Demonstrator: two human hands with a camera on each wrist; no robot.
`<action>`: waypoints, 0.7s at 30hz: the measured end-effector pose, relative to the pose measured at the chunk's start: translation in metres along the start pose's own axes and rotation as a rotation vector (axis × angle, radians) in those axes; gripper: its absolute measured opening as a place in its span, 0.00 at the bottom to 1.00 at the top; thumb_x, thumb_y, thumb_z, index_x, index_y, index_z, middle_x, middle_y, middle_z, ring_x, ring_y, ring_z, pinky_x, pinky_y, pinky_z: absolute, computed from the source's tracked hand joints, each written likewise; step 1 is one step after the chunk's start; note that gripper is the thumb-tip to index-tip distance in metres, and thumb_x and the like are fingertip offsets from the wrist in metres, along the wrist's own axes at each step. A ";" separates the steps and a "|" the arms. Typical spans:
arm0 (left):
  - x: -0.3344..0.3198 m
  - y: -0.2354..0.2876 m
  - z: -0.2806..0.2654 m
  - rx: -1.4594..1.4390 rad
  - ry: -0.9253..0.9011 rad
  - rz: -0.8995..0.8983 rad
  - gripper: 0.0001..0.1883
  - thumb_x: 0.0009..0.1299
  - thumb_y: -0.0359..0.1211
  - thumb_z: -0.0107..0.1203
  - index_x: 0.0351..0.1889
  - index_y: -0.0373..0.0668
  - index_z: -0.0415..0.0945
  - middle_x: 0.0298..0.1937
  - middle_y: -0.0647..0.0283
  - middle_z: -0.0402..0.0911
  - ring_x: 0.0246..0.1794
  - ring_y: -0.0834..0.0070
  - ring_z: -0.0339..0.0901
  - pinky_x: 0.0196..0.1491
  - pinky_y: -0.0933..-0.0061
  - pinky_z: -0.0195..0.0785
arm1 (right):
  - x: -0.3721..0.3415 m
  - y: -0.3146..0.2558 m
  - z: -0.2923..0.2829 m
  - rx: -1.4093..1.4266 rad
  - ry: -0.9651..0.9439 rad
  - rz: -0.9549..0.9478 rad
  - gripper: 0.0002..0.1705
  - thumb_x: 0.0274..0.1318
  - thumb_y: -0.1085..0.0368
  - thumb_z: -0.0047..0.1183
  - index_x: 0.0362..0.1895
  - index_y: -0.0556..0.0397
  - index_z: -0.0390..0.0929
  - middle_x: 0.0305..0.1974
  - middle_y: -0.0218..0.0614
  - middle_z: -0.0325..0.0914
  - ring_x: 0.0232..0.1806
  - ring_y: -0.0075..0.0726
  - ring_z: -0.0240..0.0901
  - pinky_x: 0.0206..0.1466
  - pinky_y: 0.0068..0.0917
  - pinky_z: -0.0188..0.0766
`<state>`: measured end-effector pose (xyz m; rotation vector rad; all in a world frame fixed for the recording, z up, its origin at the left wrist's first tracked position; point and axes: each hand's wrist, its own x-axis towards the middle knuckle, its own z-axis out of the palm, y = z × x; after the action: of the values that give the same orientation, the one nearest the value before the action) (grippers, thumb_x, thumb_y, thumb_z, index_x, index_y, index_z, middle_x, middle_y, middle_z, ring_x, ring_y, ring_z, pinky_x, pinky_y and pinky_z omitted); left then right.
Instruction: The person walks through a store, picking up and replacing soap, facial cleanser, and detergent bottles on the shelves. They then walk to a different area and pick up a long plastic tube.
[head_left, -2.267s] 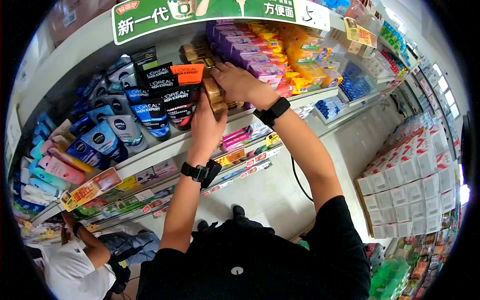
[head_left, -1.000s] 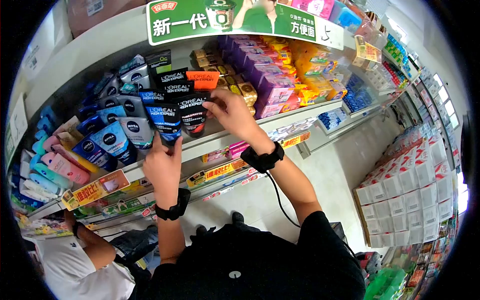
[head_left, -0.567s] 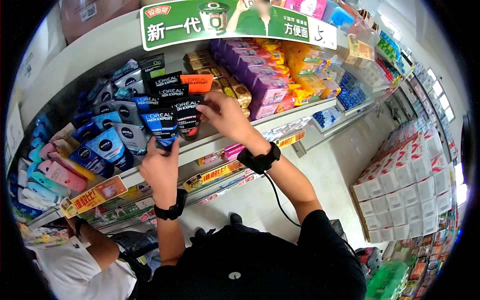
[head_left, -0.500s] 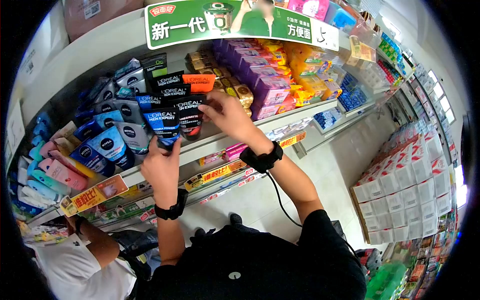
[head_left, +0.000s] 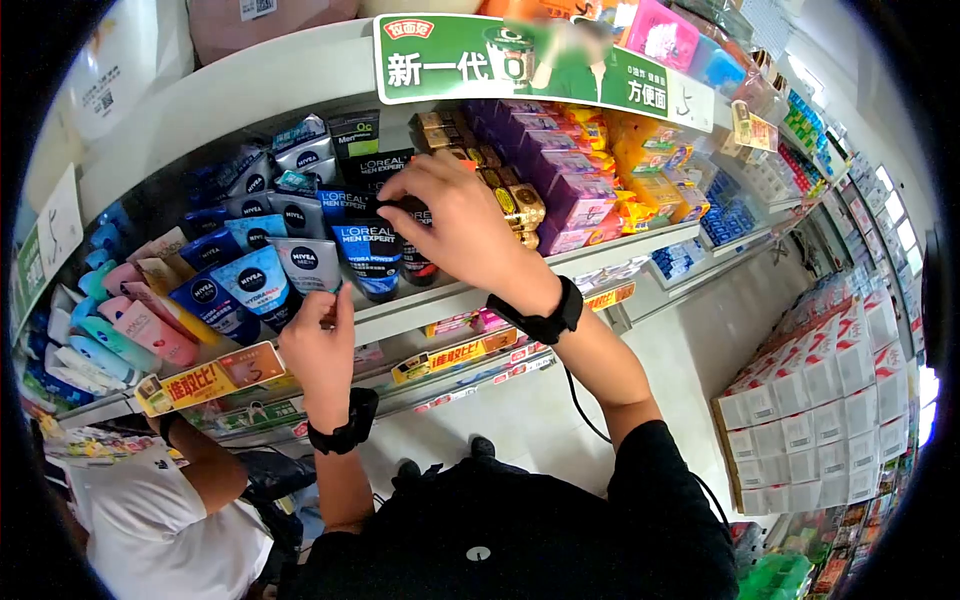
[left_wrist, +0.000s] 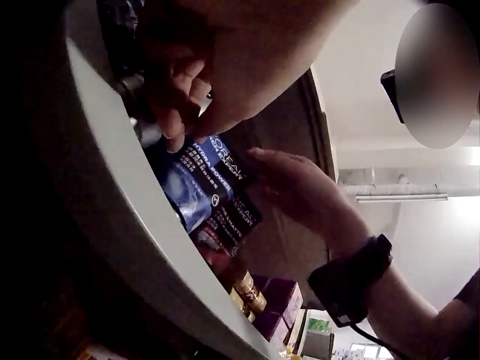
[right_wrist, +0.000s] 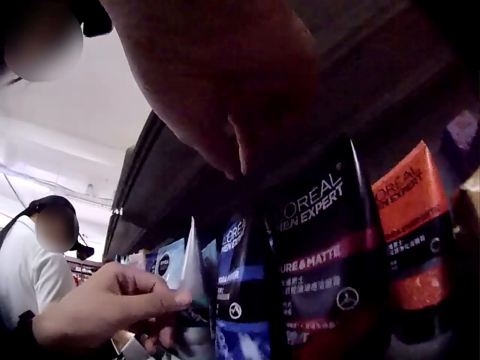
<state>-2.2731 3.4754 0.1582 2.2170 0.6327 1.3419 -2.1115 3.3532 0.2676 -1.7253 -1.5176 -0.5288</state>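
Observation:
In the head view my left hand (head_left: 320,345) is at the shelf's front edge, thumb and fingers pinching the lower part of a grey Nivea Men tube (head_left: 305,262). To its right stands a blue Hydra Power face-wash tube (head_left: 368,258), upright on its cap. My right hand (head_left: 455,215) hovers over the L'Oreal tubes, covering much of the black Pure & Matte tube (right_wrist: 322,247). In the right wrist view its fingertips point down just above the blue tube's top. An orange-topped tube (right_wrist: 411,217) stands beside the black one.
Left along the shelf are blue Nivea tubes (head_left: 255,285) and pink bottles (head_left: 155,330). Gold boxes (head_left: 515,205), purple boxes (head_left: 575,190) and yellow packs (head_left: 640,150) fill the right. A green sign (head_left: 540,65) overhangs. A person in white (head_left: 165,520) is at lower left.
Both hands have come from the gold boxes to the tubes. Lately my left hand has left the blue tube for the grey one; my right has moved from the black tube's side to above.

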 end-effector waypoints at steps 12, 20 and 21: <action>-0.003 -0.012 0.021 -0.194 -0.026 -0.115 0.14 0.70 0.33 0.63 0.22 0.37 0.77 0.18 0.60 0.82 0.18 0.73 0.82 0.24 0.75 0.69 | 0.040 0.031 0.025 -0.220 -0.340 0.098 0.10 0.53 0.61 0.62 0.37 0.51 0.86 0.33 0.45 0.84 0.37 0.54 0.81 0.42 0.44 0.77; -0.005 -0.018 0.022 -0.283 -0.050 -0.157 0.14 0.70 0.31 0.62 0.23 0.36 0.78 0.17 0.64 0.82 0.17 0.82 0.79 0.24 0.81 0.67 | 0.045 0.046 0.039 -0.108 -0.348 0.129 0.07 0.51 0.67 0.60 0.34 0.52 0.87 0.33 0.43 0.85 0.38 0.52 0.82 0.45 0.41 0.78; -0.005 -0.019 0.022 -0.295 -0.047 -0.159 0.14 0.70 0.31 0.63 0.23 0.36 0.78 0.17 0.64 0.82 0.17 0.83 0.79 0.24 0.82 0.67 | 0.046 0.046 0.038 -0.100 -0.347 0.127 0.07 0.51 0.67 0.60 0.34 0.52 0.87 0.33 0.43 0.85 0.38 0.52 0.82 0.46 0.41 0.78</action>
<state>-2.2579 3.4836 0.1342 1.9154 0.5423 1.2132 -2.0646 3.4118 0.2651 -2.0569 -1.6238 -0.2507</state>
